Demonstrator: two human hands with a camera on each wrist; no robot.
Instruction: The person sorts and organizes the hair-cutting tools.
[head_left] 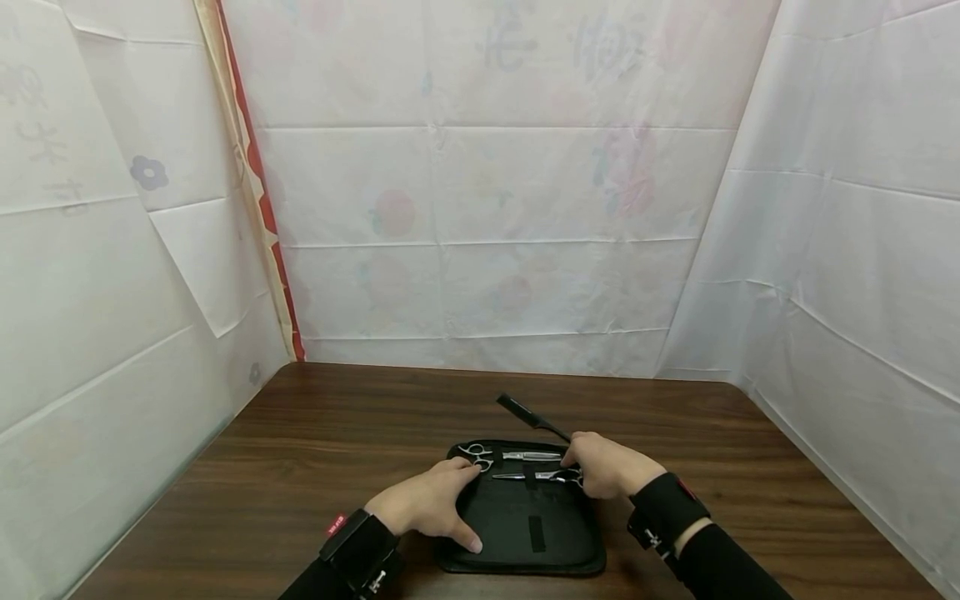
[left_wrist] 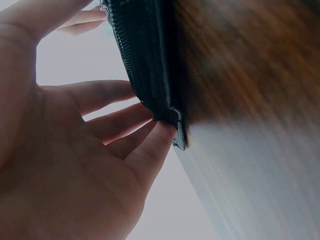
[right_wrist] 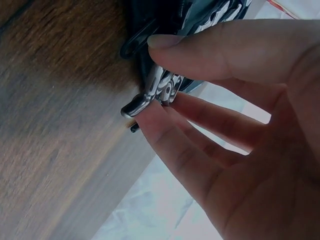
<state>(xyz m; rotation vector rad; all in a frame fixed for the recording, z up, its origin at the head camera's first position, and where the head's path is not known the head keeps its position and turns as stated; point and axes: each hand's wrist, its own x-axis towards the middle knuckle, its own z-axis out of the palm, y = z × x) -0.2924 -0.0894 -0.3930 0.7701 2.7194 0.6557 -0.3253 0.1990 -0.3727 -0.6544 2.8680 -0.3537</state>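
A black zip case (head_left: 517, 521) lies on the wooden table, its zipper (left_wrist: 127, 55) along the edge. Under straps lie two pairs of silver scissors: upper scissors (head_left: 528, 456) with finger rings toward the left, and lower scissors (head_left: 517, 477) with rings toward the right. My left hand (head_left: 427, 500) is spread over the case's left side, thumb low on it, a fingertip beside the upper rings. My right hand (head_left: 603, 464) pinches the handle end (right_wrist: 155, 87) of the lower scissors between thumb and fingers, close to the zipper pull (right_wrist: 137, 42).
A black tool (head_left: 525, 412) with a broad end and thin neck extends behind the case, partly hidden by the right hand. Brown wood table (head_left: 337, 417) surrounds the case. White sheeting (head_left: 480, 192) hangs at the back and both sides.
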